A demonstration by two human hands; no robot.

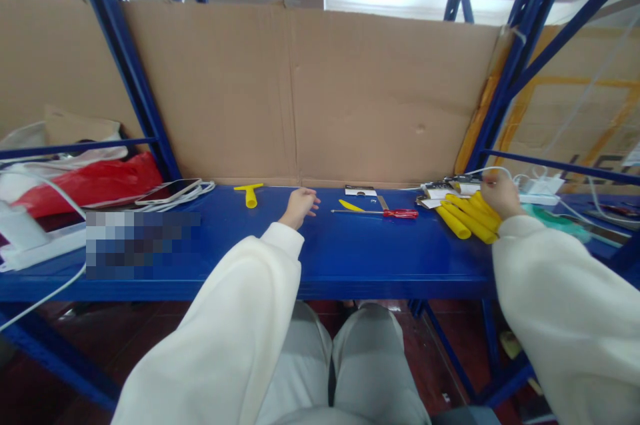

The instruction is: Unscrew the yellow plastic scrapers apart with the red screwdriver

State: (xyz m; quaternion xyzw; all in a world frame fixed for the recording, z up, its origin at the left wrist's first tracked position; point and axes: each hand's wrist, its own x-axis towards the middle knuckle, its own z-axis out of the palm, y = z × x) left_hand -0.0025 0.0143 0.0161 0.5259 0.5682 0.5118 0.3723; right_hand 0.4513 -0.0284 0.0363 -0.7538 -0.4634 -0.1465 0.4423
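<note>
Your right hand point(501, 195) is over the far ends of the yellow tubular handles point(470, 218), which lie in a heap on the right part of the blue surface point(370, 251), near ends toward the front edge. The hand is blurred and its fingers are hidden, so I cannot tell if they are closed on a handle or only touch the heap. Your left hand point(299, 207) is near the middle of the back edge; its fingers are loosely curled, a little apart, and I see nothing between them.

At this heap, I think it is better to hold one handle by its body and to lift upward, because a sideways pull may roll its neighbours. Please mind the flat black-and-white packets point(434, 195) just beside it.

The red-handled screwdriver point(401, 213) lies between your hands, tip to the left, near the yellow blade-shaped piece point(351, 205). The yellow T-shaped piece point(251, 198) is close to the back edge, left of your left hand. Behind this edge the cardboard panel point(350, 98) limits your reach; the front edge seems to offer more room for moving.
</note>
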